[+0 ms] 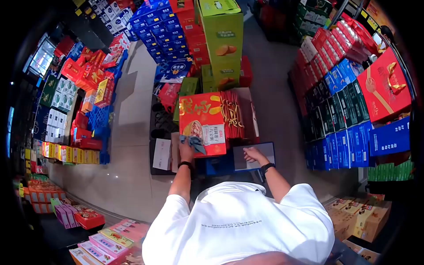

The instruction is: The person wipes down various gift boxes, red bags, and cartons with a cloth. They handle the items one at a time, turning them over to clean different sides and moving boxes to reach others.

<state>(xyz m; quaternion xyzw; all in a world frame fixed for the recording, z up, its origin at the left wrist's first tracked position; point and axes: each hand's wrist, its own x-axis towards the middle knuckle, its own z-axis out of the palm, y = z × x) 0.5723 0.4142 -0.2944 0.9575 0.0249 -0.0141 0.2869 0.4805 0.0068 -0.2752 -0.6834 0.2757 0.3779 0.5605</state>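
The shop floor (129,174) is of pale, shiny tiles, with goods piled on every side. At the left, a blue pallet (105,121) bears mixed boxes (88,70) up to its right edge. Ahead stand tall green cartons (223,44), with blue boxes (160,33) and red cartons (194,42) to their left. At the right rises a stack of blue and dark packs (349,137), and a large red gift box (383,86) leans over its outer edge. Brown cartons (364,216) and pink boxes (108,243) lie behind the person.

The red printed box (198,106) is in front of the person, with a row of red bags (232,115) along its right edge. At its near left corner is the left hand (186,150), with a grey-blue cloth (193,143) over the fingers; whether they close on cloth or box I cannot tell. The right hand (253,154), fingers curled in, is over a pale panel (260,155) with a blue rim; its palm is hidden.

What bears the red printed box is mostly covered. The picture's round, dark border cuts off the outer piles, and small print blurs.
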